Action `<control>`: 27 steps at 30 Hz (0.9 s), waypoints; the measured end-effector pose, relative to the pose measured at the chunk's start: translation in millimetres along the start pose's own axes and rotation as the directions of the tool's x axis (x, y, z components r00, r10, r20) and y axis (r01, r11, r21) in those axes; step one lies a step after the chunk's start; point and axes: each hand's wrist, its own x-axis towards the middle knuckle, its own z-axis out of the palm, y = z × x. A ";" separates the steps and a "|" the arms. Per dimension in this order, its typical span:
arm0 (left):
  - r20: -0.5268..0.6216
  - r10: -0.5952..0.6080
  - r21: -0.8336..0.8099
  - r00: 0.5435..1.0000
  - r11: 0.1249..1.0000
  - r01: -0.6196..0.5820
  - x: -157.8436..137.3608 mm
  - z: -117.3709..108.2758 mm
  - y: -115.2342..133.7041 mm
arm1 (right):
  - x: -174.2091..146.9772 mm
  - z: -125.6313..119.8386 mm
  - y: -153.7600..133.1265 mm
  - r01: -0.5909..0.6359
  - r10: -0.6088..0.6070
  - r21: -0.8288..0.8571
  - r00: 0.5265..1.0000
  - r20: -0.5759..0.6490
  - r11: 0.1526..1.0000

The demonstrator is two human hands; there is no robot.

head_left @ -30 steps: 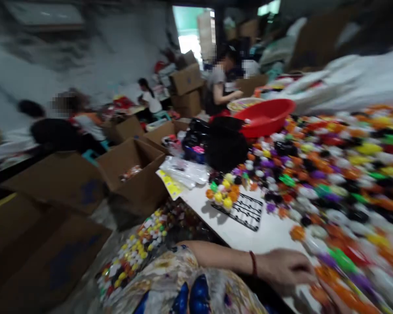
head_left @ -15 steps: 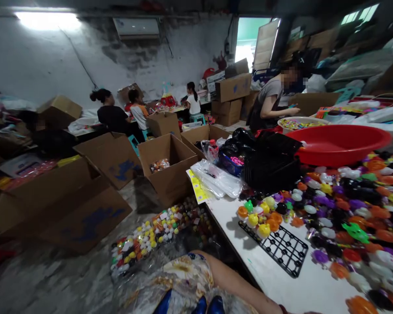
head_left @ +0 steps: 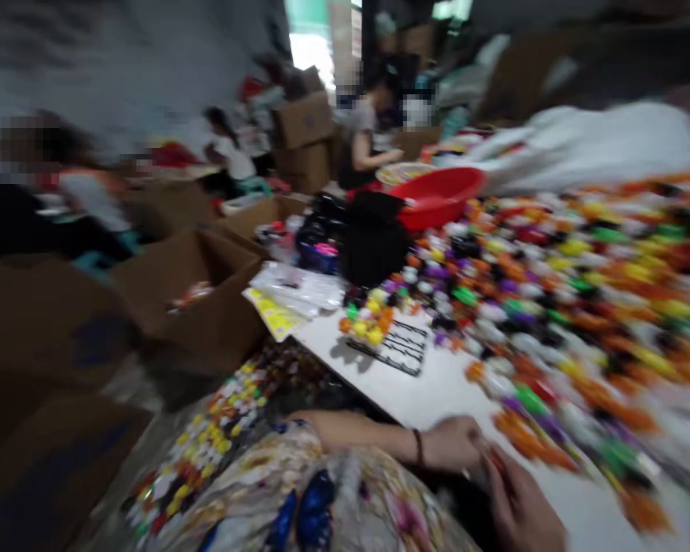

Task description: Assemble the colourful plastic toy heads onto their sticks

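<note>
My left hand (head_left: 449, 445), with a dark band round its wrist, reaches across my lap to the table's near edge. My right hand (head_left: 522, 502) meets it there, and the fingertips of both are pinched close together. A small reddish spot shows between the fingers, too blurred to name. Just beyond the hands lies a heap of small plastic toys (head_left: 511, 307) in orange, white, purple, green and black. A black grid rack (head_left: 405, 349) rests on the white tabletop (head_left: 373, 387), with several yellow and orange toys (head_left: 368, 322) on its far left part.
Behind the rack are clear plastic bags (head_left: 307, 287), a yellow sheet (head_left: 273, 310), a black bundle (head_left: 373, 238) and a red basin (head_left: 442, 195). Open cardboard boxes (head_left: 207, 307) stand on the left. Bagged toys (head_left: 218, 414) lie below the table. A co-worker (head_left: 365, 138) sits beyond the basin.
The view has swung right, so the boxes and rack have shifted left. Both my hands are now in view together; earlier mostly my left forearm showed. The rack stays on the table.
</note>
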 end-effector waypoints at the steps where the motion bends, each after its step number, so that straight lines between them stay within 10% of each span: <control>1: -0.031 0.027 -0.028 0.999 0.999 -0.028 -5.9 0.3 0.8 | -12.0 -16.2 7.5 -0.066 0.068 0.043 0.996 -0.051 0.997; 8: -0.164 0.286 -0.004 0.944 0.957 -0.290 22.8 -4.7 -3.4 | -25.9 -29.4 16.5 -0.372 0.466 0.444 0.876 -0.121 0.815; 14: -0.129 0.490 0.249 0.862 0.858 -0.450 45.1 -0.3 10.6 | -27.7 -34.8 25.3 -0.514 0.659 0.693 0.749 0.073 0.506; 20: -0.075 0.443 0.251 0.893 0.875 -0.413 53.7 3.3 10.2 | -25.0 -39.3 28.2 -0.470 0.618 0.771 0.776 0.128 0.431; 27: 0.141 0.283 -0.302 0.949 0.925 -0.231 23.4 -17.5 -0.7 | -28.1 -30.7 25.5 -0.378 0.552 0.781 0.832 0.050 0.498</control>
